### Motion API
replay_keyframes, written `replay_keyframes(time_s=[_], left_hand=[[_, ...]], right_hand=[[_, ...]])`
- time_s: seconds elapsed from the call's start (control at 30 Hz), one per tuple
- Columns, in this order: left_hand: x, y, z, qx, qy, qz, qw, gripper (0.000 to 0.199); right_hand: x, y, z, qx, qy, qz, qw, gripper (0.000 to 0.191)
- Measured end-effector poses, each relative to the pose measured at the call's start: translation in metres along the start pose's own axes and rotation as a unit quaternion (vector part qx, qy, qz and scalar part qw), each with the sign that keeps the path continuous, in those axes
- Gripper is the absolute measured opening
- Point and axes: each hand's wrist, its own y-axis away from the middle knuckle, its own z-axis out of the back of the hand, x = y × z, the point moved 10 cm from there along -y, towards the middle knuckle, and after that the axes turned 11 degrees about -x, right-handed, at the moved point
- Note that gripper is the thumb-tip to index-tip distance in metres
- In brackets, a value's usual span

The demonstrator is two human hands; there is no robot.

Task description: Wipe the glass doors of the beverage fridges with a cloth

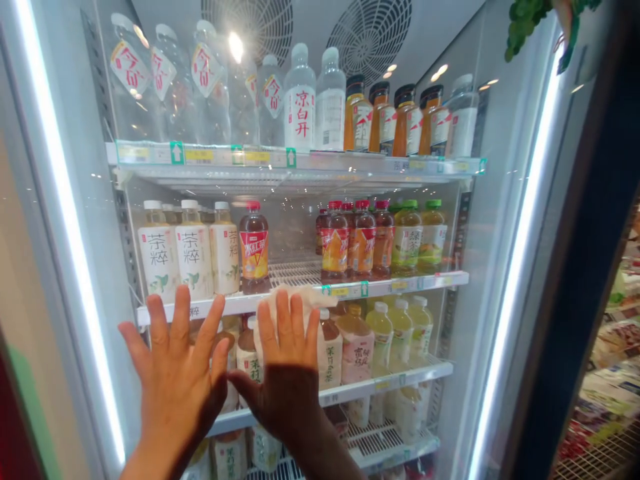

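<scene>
Head view, item by item. My left hand [175, 380]: flat against the glass, fingers spread, released, holding nothing. My right hand [285, 387]: also flat, fingers extended and not clenched, its back in shadow. A crumpled white cloth [295, 300] shows behind those fingers, seemingly between my hand and the glass; whether I pin it or it lies there, I cannot tell. Both hands rest just beside each other, thumbs almost touching, on the clear glass door [93, 233] of a white-framed drinks cooler, which appears closed.

Behind the glass, top shelf: clear water bottles with red-and-white labels [300, 113] and orange juice bottles with dark caps [383, 120]. Middle shelf: pale tea bottles with white caps [193, 257] and amber iced-tea bottles with red caps [253, 250]. Lower shelf: more mixed bottles [355, 347].

State at this moment: no bottle is in either hand, the bottles stand in rows, and the cloth sits at mid-door. Far right: packaged goods on a wire rack [605, 400].
</scene>
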Motion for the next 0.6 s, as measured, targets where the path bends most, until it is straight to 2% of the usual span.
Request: replay_keyframes(time_s=[0.17,0.27,0.37,0.53,0.6], left_hand=[[-0.005,-0.001,-0.001,0.002,0.015,0.011,1.000,0.080],[-0.016,-0.002,-0.003,0.005,0.018,0.004,1.000,0.079],[-0.035,-0.002,-0.009,0.013,0.017,-0.021,1.000,0.081],[-0.075,-0.010,-0.019,0.001,0.028,-0.032,0.999,0.082],[-0.092,-0.014,-0.025,0.001,0.037,-0.024,0.999,0.081]], right_hand=[[-0.009,-0.009,0.004,-0.026,-0.003,-0.006,1.000,0.087],[-0.019,0.008,0.005,-0.003,-0.001,-0.001,1.000,0.088],[-0.030,0.028,0.008,0.025,0.001,0.018,1.000,0.090],[-0.075,0.006,0.020,-0.008,0.008,-0.012,1.000,0.091],[-0.090,0.011,0.024,-0.002,0.006,-0.015,1.000,0.094]])
